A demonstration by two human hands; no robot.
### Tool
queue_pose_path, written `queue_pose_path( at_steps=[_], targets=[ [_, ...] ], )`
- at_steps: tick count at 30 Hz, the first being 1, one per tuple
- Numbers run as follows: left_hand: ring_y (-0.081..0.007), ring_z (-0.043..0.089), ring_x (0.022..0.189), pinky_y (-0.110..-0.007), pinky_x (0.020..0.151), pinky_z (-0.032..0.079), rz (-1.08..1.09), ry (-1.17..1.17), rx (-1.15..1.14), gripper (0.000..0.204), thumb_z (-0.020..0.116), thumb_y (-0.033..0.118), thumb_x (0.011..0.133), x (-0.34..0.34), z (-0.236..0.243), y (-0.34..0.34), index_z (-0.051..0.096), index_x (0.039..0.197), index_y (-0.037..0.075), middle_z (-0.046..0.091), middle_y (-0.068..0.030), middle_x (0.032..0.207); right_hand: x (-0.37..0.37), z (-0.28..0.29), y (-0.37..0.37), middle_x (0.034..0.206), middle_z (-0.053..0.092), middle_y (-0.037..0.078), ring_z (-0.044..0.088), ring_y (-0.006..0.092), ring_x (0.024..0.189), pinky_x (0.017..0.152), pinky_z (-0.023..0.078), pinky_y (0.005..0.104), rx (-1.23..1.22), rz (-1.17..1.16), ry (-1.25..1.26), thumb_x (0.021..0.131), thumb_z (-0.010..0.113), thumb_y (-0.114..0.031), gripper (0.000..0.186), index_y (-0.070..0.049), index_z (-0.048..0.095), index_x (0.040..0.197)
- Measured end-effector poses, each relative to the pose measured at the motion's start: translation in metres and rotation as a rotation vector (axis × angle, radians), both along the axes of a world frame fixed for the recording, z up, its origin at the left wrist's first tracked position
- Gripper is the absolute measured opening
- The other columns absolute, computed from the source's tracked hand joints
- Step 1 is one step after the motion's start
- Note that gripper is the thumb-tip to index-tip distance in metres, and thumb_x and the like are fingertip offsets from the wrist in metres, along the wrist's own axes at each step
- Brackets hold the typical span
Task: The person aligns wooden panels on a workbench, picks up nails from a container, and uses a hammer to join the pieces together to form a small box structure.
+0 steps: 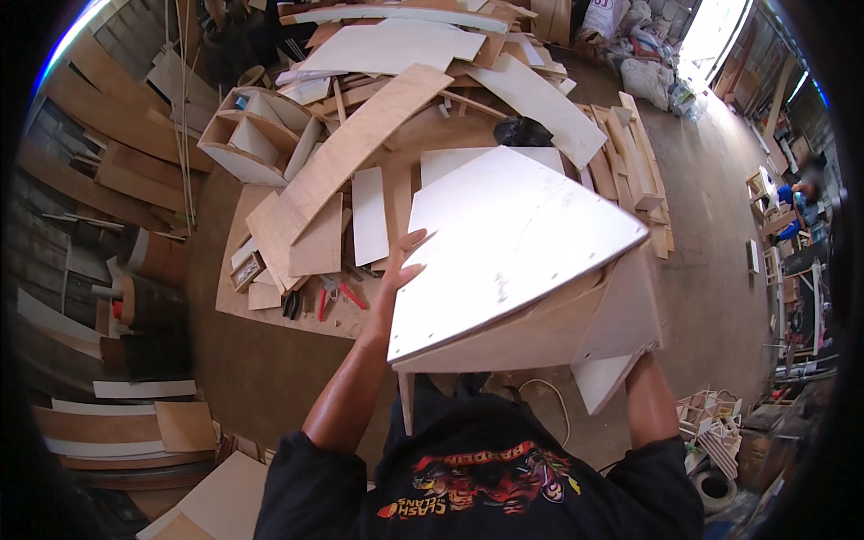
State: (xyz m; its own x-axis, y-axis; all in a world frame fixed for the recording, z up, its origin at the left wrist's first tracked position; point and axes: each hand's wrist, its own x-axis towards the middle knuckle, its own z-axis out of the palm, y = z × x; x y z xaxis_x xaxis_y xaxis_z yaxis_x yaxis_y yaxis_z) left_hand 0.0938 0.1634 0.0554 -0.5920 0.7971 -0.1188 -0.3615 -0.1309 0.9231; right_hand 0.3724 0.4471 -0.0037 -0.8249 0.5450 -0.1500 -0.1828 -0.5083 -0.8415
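Observation:
A wooden furniture piece with a white, angular top panel (513, 243) is held up in front of my body, tilted, with its bare wood side (486, 346) toward me. My left hand (407, 261) holds the panel's left edge, fingers and thumb around it. Under the right end, my right hand (643, 356) supports the piece beside a white leg-like board (601, 382); its fingers are mostly hidden behind the wood. Small screw or nail heads dot the panel along its near edge.
Beyond the piece stands a low worktable (236, 292) heaped with boards. On it lie red-handled pliers (331, 292), a long plywood strip (360, 153), a partitioned wooden unit (256, 135) and a black bag (522, 131). Stacked boards (126, 432) lean at left. A person (796, 202) sits far right.

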Motion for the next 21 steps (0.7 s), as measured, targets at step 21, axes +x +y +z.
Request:
queue_pose_path(
  at_steps=[21],
  targets=[
    [-0.0297,0.038,0.146,-0.043,0.118,0.036,-0.080,-0.359,0.052,0.077,0.052,0.023,0.099,0.031,-0.098,-0.045,0.012,0.164,0.011,0.027,-0.0158,0.163,0.033,-0.034,-0.043,0.157,0.040,0.016,0.042,0.0299,0.144,0.117,0.037,0.0409,-0.124,0.084,-0.108,0.092,0.066,-0.030,0.084,-0.005,0.025,0.160]
  ],
)
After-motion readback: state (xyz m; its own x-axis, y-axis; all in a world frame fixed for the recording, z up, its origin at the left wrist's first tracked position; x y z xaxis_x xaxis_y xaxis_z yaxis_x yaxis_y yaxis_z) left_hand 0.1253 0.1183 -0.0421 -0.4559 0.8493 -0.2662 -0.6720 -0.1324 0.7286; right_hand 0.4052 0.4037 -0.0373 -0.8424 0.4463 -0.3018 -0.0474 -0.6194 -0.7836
